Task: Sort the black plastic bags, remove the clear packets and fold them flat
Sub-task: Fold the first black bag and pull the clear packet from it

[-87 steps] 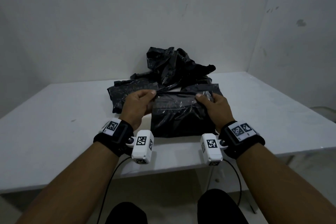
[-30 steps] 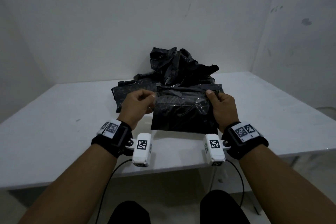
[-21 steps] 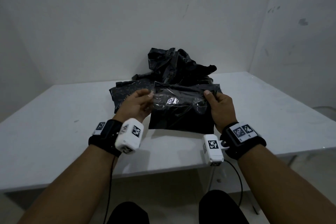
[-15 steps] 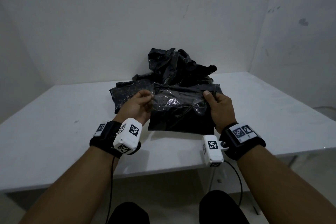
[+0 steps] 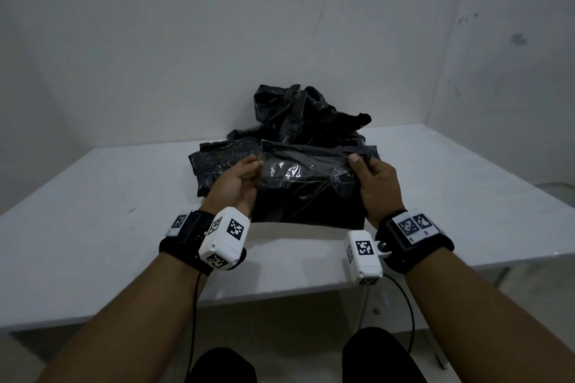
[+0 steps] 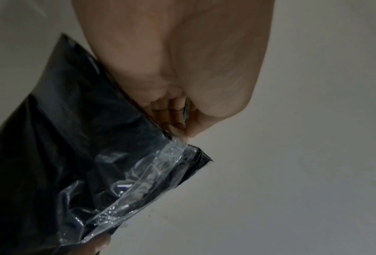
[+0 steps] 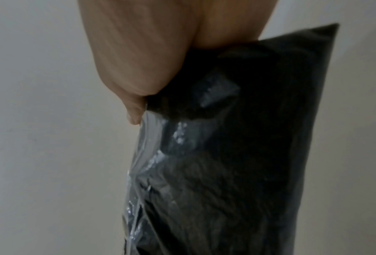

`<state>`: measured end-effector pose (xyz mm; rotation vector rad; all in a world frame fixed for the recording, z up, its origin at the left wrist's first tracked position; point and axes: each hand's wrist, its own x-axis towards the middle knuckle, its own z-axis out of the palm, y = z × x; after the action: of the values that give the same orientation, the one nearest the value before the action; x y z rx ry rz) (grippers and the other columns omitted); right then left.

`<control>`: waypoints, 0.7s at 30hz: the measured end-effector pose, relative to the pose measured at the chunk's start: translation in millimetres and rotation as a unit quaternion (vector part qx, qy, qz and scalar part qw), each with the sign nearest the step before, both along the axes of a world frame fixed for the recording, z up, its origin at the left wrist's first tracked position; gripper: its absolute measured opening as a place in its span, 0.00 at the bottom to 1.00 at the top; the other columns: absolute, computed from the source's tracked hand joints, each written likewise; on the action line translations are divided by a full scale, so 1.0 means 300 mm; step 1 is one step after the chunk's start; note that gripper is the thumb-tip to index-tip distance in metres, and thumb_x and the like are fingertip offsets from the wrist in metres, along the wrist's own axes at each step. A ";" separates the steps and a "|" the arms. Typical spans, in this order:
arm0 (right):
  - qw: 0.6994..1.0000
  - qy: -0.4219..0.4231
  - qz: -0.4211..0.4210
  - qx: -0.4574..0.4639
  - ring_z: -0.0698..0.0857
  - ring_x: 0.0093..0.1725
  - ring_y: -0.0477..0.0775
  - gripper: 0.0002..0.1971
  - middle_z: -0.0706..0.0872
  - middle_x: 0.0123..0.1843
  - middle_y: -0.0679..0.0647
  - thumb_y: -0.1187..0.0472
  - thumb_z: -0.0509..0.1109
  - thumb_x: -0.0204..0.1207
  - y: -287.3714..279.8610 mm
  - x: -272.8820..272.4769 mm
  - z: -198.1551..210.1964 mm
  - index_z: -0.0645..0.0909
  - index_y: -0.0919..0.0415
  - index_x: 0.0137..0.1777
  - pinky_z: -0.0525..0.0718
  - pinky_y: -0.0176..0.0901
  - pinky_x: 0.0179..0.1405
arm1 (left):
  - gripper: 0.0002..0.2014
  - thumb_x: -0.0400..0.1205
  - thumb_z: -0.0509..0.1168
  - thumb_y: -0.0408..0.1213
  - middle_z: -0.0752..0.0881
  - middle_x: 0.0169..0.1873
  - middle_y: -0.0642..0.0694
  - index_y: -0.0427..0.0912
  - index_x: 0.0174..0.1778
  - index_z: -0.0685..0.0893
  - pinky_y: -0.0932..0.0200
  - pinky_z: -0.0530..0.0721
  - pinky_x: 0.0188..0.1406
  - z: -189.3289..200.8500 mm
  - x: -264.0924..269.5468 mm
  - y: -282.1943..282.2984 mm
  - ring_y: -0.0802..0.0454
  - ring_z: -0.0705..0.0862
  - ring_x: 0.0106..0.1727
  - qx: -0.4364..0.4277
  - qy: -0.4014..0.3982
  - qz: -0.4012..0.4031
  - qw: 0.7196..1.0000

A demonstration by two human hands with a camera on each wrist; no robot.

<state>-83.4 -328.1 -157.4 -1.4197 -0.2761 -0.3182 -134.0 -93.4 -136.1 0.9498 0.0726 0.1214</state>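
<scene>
A clear packet (image 5: 308, 183) full of folded black bags is held up over the white table (image 5: 93, 227), its lower edge near the tabletop. My left hand (image 5: 245, 174) pinches the packet's upper left edge, thumb against fingers. My right hand (image 5: 370, 177) pinches its upper right edge. In the left wrist view the clear film (image 6: 147, 172) wrinkles below my left hand (image 6: 178, 124). In the right wrist view my right hand (image 7: 136, 110) grips the film (image 7: 152, 155) over the black bags (image 7: 248, 138).
Behind the packet a heap of crumpled black bags (image 5: 308, 115) lies against the back wall. A flatter black bag (image 5: 217, 162) lies to its left. Walls close in the table at the back and right. The table's near edge (image 5: 280, 292) runs under my wrists.
The packet has risen off the table and tipped more upright. My left wrist has rolled so its camera faces up. Both hands keep their hold on the top edge.
</scene>
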 end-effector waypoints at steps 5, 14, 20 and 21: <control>1.000 -0.003 0.000 -0.013 0.89 0.42 0.52 0.14 0.91 0.42 0.60 0.60 0.69 0.84 0.002 0.002 -0.003 0.86 0.73 0.48 0.88 0.39 0.44 | 0.11 0.87 0.54 0.25 0.88 0.42 0.43 0.43 0.49 0.79 0.59 0.89 0.40 0.002 -0.004 -0.004 0.50 0.87 0.41 0.015 -0.003 -0.020 1.000; 0.999 -0.016 -0.023 -0.036 0.89 0.43 0.55 0.15 0.91 0.46 0.68 0.59 0.70 0.84 0.001 0.011 -0.010 0.87 0.74 0.48 0.88 0.49 0.49 | 0.12 0.86 0.55 0.28 0.89 0.43 0.38 0.31 0.53 0.84 0.57 0.89 0.43 0.010 -0.027 -0.027 0.47 0.88 0.43 0.076 -0.050 -0.006 0.996; 0.994 -0.052 -0.055 -0.079 0.85 0.36 0.50 0.17 0.90 0.41 0.71 0.58 0.70 0.83 0.001 0.017 -0.007 0.86 0.75 0.42 0.85 0.42 0.39 | 0.13 0.86 0.65 0.46 0.90 0.40 0.46 0.40 0.49 0.88 0.60 0.86 0.33 0.002 -0.040 -0.024 0.52 0.87 0.39 0.213 -0.029 -0.003 0.977; 0.993 -0.057 -0.055 -0.085 0.84 0.35 0.49 0.18 0.89 0.40 0.72 0.58 0.71 0.83 0.005 0.017 -0.006 0.86 0.75 0.42 0.84 0.41 0.37 | 0.12 0.85 0.66 0.44 0.91 0.42 0.43 0.39 0.49 0.89 0.59 0.88 0.37 -0.006 -0.038 -0.031 0.50 0.88 0.42 0.246 -0.033 0.005 0.969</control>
<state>-78.3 -326.5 -159.2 -1.5916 -0.3242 -0.4769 -145.3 -102.8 -137.8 1.4405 -0.0161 0.1858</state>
